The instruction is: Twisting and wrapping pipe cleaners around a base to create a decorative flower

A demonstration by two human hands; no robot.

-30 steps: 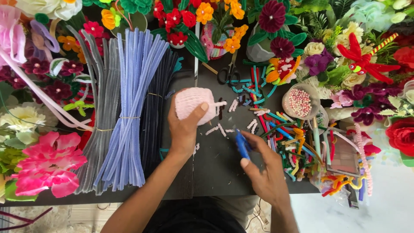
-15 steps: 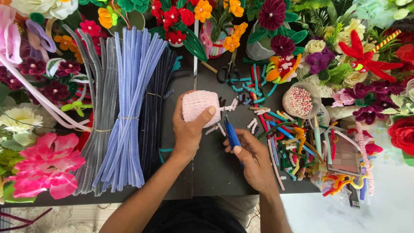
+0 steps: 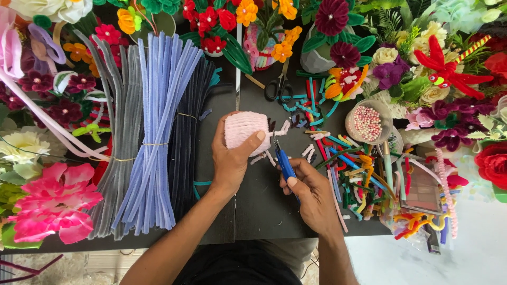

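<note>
The left hand (image 3: pixel 232 161) is clamped on the pink ball (image 3: pixel 244 130) above the worktop (image 3: pixel 264 206). The right hand (image 3: pixel 311 192), closed around blue cutters (image 3: pixel 285 162), is just right of the ball, tips pointing up-left toward it.

A fuzzy pink chenille ball (image 3: pixel 244 130), glossy blue plastic cutter handles (image 3: pixel 285 164), matt dark tabletop (image 3: pixel 264 206).

A single head-worn camera looks steeply down, close over the dark surface (image 3: pixel 253 211), with the person's forearms reaching in from the bottom edge.
</note>
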